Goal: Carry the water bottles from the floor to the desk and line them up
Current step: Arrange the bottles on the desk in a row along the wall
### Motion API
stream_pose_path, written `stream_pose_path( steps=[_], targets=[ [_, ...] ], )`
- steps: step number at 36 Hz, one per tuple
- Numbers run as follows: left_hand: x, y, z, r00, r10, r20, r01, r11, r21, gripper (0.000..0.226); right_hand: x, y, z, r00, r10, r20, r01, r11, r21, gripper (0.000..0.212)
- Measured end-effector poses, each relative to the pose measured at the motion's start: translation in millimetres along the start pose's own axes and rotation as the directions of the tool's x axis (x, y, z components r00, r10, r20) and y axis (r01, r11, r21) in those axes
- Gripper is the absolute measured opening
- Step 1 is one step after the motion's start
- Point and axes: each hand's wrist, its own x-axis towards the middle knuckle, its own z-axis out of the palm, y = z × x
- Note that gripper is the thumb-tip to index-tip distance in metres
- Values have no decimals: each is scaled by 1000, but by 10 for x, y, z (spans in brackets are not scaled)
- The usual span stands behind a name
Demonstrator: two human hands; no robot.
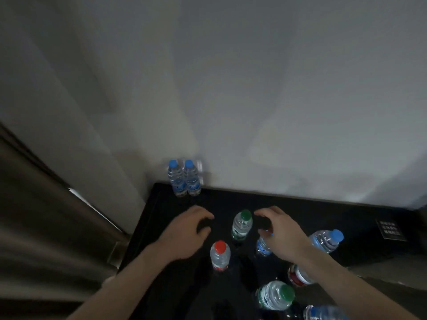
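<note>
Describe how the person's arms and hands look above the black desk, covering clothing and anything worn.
Both forearms are bare up to the frame's bottom edge; no sleeves show. The left hand and right hand wear no gloves, and I can make out no rings, watch or wristband in this dim, slightly blurred view.

black desk [300,213] bearing upright water bottles [241,225]

2 blue-cap bottles [184,179] upright, touching, at desk [288,211] back-left corner by wall. Green-cap bottle [242,225] upright mid-frame. Red-cap bottle [220,255] upright below-left of it. More bottles lower right: blue-cap [326,240] tilted, green-cap [276,295], red-label one [298,276] partly hidden. Desk top black, glossy.
</note>
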Motion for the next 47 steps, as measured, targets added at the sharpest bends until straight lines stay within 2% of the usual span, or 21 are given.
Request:
stream_pose_path(
  steps=[3,7,12,15,18,23,25,30,35,42,47],
  targets=[
    [-125,101,289,994,-20,108,18,1000,17,43,172,-83,60,999,-18,47,21,998,-62,52],
    [-175,195,532,982,-92,166,78,993,89,44,331,-155,145,991,-40,129,61,985,-159,61],
    [-182,316,681,974,-202,102,190,975,113,38,358,-162,151,986,-56,159,96,962,-255,57],
    [-223,398,794,961,-270,59,260,956,134,46,326,-125,110,987,-50,150,89,959,-270,52],
    [-246,451,878,950,-313,-16,312,940,141,52,310,-73,91,988,-51,142,87,963,-254,50],
    [-181,520,887,910,-397,-118,407,910,75,44,314,31,87,991,-41,125,67,974,-215,60],
    [-133,537,865,901,-421,-105,429,901,68,40,315,78,95,993,-29,117,50,981,-188,60],
    [43,490,767,901,-428,-67,432,900,64,49,377,184,136,994,4,106,4,997,-73,47],
    [196,292,684,906,-420,-40,421,907,-4,42,415,295,158,997,41,64,-42,999,11,44],
    [313,191,624,897,-439,-46,435,897,-71,23,416,416,138,991,123,56,-123,992,-11,51],
    [433,151,612,878,-475,-50,466,875,-129,30,454,464,117,992,114,60,-112,993,-32,40]
  ],
)
